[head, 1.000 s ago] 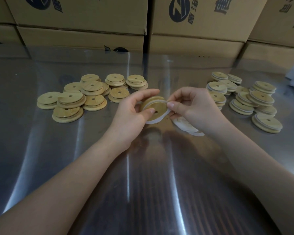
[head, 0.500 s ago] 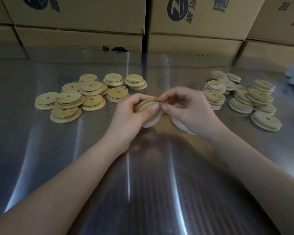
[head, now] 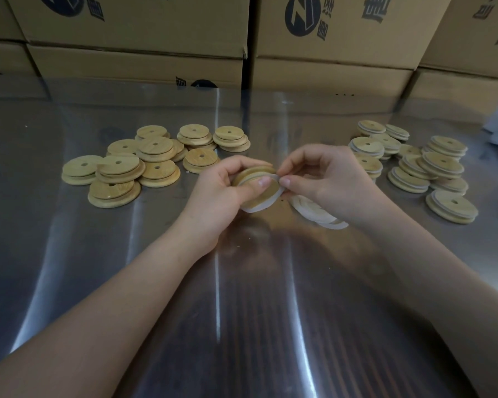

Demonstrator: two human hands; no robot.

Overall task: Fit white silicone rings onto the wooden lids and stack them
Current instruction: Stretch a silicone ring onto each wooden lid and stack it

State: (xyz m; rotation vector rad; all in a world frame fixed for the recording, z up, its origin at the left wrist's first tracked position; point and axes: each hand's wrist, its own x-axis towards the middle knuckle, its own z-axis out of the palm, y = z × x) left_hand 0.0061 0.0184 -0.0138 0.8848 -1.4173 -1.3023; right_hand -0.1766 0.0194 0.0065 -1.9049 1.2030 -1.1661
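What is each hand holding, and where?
Left hand grips the wooden lid by its rim; right hand pinches the white ring at the lid's right edge.

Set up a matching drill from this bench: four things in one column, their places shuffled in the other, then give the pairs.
Things
1. bare wooden lids
2. ringed lids
3. loose white rings
4. lid being fitted

Places
A. gripped in the left hand
B. on the table, under the right hand
C. piled at the table's left
D. piled at the table's right

Pairs: 1-C, 2-D, 3-B, 4-A
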